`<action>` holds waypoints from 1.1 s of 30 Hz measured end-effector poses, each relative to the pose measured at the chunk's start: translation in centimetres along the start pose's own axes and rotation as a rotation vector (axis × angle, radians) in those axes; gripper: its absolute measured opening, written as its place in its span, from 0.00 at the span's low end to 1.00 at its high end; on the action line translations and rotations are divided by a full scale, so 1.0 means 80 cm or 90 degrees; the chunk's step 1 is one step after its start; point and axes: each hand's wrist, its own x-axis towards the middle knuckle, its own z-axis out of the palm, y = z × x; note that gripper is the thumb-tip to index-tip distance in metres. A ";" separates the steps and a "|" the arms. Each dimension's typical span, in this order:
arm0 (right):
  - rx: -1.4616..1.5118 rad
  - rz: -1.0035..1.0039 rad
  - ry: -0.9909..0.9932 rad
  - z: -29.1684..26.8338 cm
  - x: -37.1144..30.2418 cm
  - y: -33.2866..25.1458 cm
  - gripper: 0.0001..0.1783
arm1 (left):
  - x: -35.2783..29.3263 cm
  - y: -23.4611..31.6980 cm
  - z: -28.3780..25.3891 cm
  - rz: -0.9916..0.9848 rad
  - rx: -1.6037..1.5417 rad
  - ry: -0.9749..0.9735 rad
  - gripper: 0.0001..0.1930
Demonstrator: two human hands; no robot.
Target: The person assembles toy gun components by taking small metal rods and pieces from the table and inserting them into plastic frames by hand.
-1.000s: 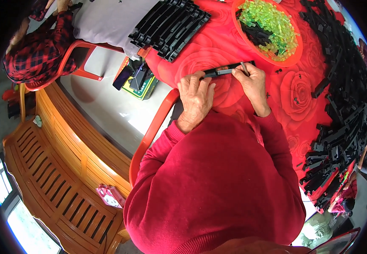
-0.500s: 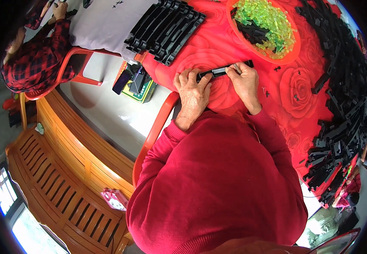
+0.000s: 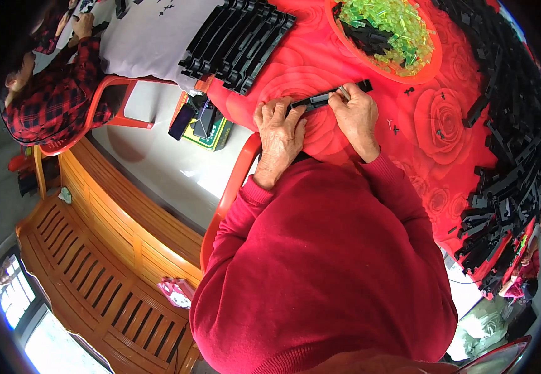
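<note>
own hands (image 3: 281,133) (image 3: 354,116): 2 | held strip (image 3: 318,101): 1 | bowl (image 3: 419,79): 1 | bench (image 3: 134,229): 1

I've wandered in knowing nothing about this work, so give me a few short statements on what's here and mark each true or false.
1. The left hand touches a black plastic strip. True.
2. Neither hand holds anything. False: the right hand pinches a slim grey piece at the strip.
3. The basin is full of blue beads. False: the orange basin holds yellow-green pieces and some black ones.
4. A slatted wooden bench stands to the person's left. True.
5. The cloth beneath the strip is plain white. False: it is a red tablecloth with a rose pattern.
</note>
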 end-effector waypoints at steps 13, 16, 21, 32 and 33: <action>-0.019 -0.005 0.000 0.003 0.002 0.002 0.11 | 0.012 -0.008 -0.011 0.122 0.065 -0.060 0.22; -0.033 -0.004 -0.010 0.000 0.003 0.000 0.12 | 0.022 -0.013 -0.009 0.163 0.099 -0.083 0.22; -0.035 -0.004 -0.030 -0.005 0.003 -0.005 0.12 | 0.022 -0.016 -0.003 0.181 0.133 -0.089 0.21; -0.144 -0.021 -0.102 -0.018 0.016 -0.019 0.10 | 0.027 -0.011 -0.006 0.135 0.095 -0.128 0.23; -0.170 -0.017 -0.125 -0.019 0.018 -0.020 0.10 | 0.027 -0.012 -0.005 0.135 0.094 -0.128 0.23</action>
